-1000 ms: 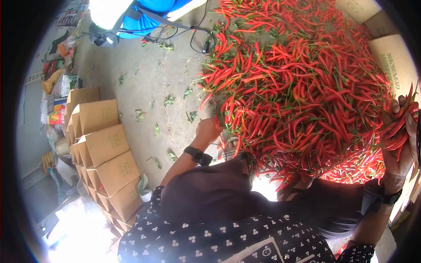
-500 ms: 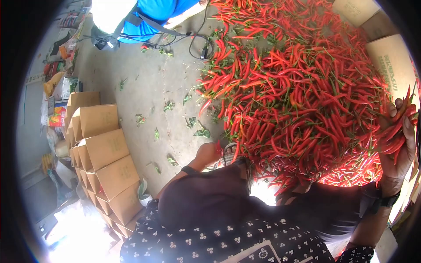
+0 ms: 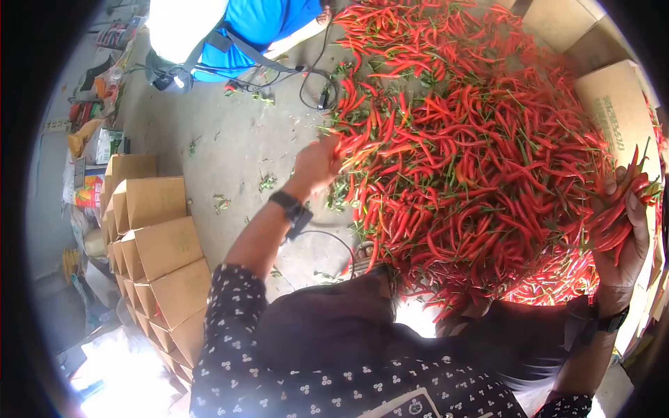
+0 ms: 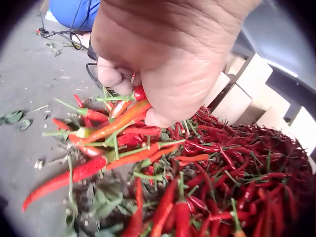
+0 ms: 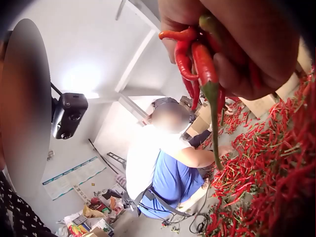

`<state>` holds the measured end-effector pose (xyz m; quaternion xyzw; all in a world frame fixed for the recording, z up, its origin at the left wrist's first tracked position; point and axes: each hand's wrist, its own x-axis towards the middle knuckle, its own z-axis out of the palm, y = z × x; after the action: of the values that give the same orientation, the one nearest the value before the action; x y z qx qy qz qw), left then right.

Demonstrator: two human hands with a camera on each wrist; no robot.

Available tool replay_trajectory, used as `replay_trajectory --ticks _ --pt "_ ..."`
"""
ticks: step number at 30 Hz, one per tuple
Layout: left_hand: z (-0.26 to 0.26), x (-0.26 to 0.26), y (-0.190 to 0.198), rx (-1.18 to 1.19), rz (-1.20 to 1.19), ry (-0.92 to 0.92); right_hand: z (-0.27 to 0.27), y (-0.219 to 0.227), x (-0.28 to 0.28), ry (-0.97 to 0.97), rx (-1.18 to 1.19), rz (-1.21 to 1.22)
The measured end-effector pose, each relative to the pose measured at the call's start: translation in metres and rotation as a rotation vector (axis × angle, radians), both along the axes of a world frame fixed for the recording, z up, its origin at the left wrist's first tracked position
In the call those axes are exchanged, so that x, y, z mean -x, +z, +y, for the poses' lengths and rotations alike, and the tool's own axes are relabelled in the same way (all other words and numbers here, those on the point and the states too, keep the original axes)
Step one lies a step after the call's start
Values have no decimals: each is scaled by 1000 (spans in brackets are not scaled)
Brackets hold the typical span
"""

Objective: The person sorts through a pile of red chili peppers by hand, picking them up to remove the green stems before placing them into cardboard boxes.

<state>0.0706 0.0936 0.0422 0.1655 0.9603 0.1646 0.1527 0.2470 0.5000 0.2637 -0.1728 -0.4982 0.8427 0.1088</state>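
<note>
A broad heap of red chili peppers (image 3: 474,153) with green stems covers the floor in front of the person. At the heap's left edge my left hand (image 3: 315,167) reaches down with bent fingers. In the left wrist view, the thumb and fingers pinch a red chili pepper (image 4: 140,93) just above other chilies, among them an orange-red one (image 4: 118,123) right under the thumb tip. On the far right, my right hand (image 3: 624,268) grips a bunch of red chilies (image 3: 613,224), their tips and stems sticking out past the fingers.
Open-topped cardboard boxes (image 3: 167,247) are stacked at the left; another carton (image 3: 613,111) stands beyond the right hand. Another person in blue shorts (image 3: 258,28) squats at the far side, near a black cable (image 3: 322,97). Leaf scraps (image 3: 267,182) lie on the concrete floor.
My left hand first drew back toward the body, then reached forward to the heap's left edge. My right hand keeps its bunch of chilies at the far right.
</note>
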Motion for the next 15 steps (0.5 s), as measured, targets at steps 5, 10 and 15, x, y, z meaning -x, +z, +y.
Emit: replay_trajectory --ticks 5,10,15 --pt "21 29 -10 167 218 -209 5 0 -5 119 -13 10" --pt "14 12 -17 154 127 -177 7 -4 -11 55 -10 -35" --pt "6 -2 -22 116 43 -122 3 -3 -4 109 70 -33"
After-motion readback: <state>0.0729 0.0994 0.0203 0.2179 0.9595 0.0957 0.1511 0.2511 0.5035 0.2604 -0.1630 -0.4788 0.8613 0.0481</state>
